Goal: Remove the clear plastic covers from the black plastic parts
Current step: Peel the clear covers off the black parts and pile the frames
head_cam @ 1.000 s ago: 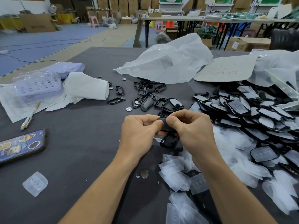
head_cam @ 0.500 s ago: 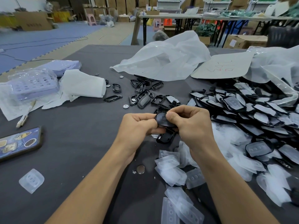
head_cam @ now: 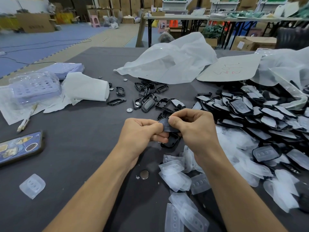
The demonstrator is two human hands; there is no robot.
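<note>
Dark bench (head_cam: 83,148), bearing covered black parts (head_cam: 260,114) heaped right, peeled clear covers (head_cam: 175,176) near, bare black frames (head_cam: 147,97) centre, phone (head_cam: 18,148) left.

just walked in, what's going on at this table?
A person is stripping clear covers off small black plastic parts by hand. Right now the left hand and right hand both pinch one black part between them; whether its cover is off yet can't be told. A big pile of covered parts waits at the right, loose clear covers lie near the right forearm, and bare black frames sit just beyond the hands.
</note>
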